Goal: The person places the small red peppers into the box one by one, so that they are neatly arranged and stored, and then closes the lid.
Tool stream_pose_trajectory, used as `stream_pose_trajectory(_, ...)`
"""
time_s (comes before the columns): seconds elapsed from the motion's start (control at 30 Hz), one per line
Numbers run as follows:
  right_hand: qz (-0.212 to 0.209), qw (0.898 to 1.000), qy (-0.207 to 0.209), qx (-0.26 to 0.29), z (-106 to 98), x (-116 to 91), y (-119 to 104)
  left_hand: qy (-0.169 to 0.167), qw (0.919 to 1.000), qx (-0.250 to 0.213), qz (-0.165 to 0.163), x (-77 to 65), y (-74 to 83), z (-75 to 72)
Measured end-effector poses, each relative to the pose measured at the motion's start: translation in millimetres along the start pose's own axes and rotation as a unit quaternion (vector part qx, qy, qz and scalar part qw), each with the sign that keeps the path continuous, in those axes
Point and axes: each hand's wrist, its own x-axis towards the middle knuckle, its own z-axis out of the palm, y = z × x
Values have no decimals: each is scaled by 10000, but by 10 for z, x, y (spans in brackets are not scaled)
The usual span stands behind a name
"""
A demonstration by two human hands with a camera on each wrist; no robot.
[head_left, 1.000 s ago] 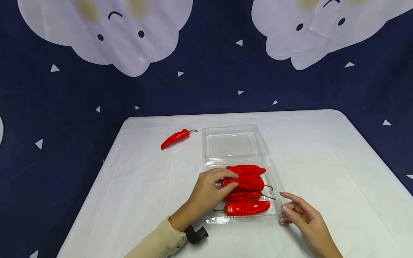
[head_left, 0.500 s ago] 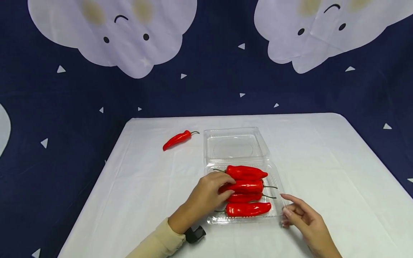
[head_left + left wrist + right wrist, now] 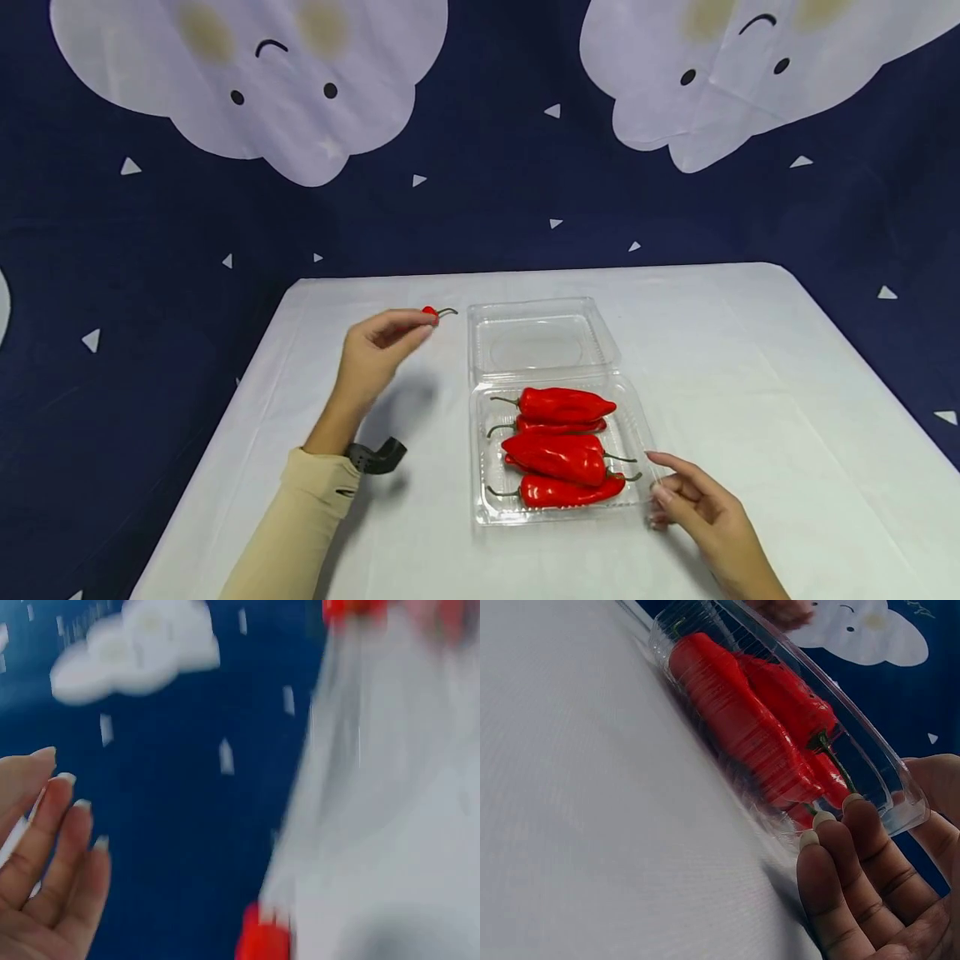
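Observation:
A clear plastic clamshell container [image 3: 633, 404] lies opened on the table, its lid [image 3: 534, 343] folded back. Several red peppers [image 3: 566, 406] fill the base, stems pointing both ways, some overlapping. My right hand [image 3: 701, 512] holds the container's near right corner, fingers against the outer wall in the right wrist view and thumb up at the rim. Left of the lid, my left hand [image 3: 378, 346] reaches over a lone red pepper [image 3: 430, 312], covering most of it. In the left wrist view its fingers [image 3: 64, 862] are apart from the blurred red pepper [image 3: 262, 937] below.
A white cloth covers the table [image 3: 750, 358]. Behind it hangs a dark blue backdrop [image 3: 495, 125] with clouds and small white shapes. A black wrist device [image 3: 377, 457] juts from my left wrist beside the beige sleeve [image 3: 300, 517].
My left hand has let go of a pepper in the container and moved up and left to the lone pepper. Peppers in the base now overlap differently. My right hand has stayed at the corner.

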Motion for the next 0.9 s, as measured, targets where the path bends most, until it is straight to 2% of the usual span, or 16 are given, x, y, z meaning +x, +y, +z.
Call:
stream_pose_trajectory(0.07, 80, 9999, -7, -106, 1, 3, 8, 522, 9969, 553, -177, 77, -200, -211)
stream_pose_trajectory(0.13, 187, 9996, 18, -192, 4, 6, 12, 816, 9890, 1130, -501, 104, -418, -396)
stream_pose_trajectory(0.17, 195, 9996, 14, -183, 4, 6, 16, 888, 9840, 1385, -690, 105, -525, -468)
stream_pose_trajectory(0.23, 208, 9997, 16, -149, 5, 4, 21, 893, 9763, 1592, -1166, 86, -714, -571)
stream_pose_trajectory(0.3, 200, 9998, 29, -86, 8, 1, 21, 829, 9716, 1564, -1571, 57, -863, -628)
stream_pose_trajectory(0.37, 166, 9999, 0, -43, 8, 2, 21, 793, 9692, 1489, -1794, 31, -973, -650)
stream_pose_trajectory(0.43, 164, 9998, -27, -84, 9, 6, 19, 743, 9691, 1477, -1829, 13, -1048, -655)
stream_pose_trajectory(0.53, 196, 9993, -29, -302, 0, 12, 12, 638, 9711, 1620, -1632, 2, -1103, -638)
stream_pose_trajectory(0.67, 218, 9985, -47, -498, -22, 13, 4, 608, 9696, 1920, -1392, 8, -1117, -605)
stream_pose_trajectory(0.8, 189, 9988, -27, -459, -26, 11, -1, 916, 9679, 1971, -1263, 36, -1123, -586)
stream_pose_trajectory(0.9, 181, 9988, 6, -460, -21, 12, -5, 1269, 9703, 1556, -1350, 41, -1124, -582)
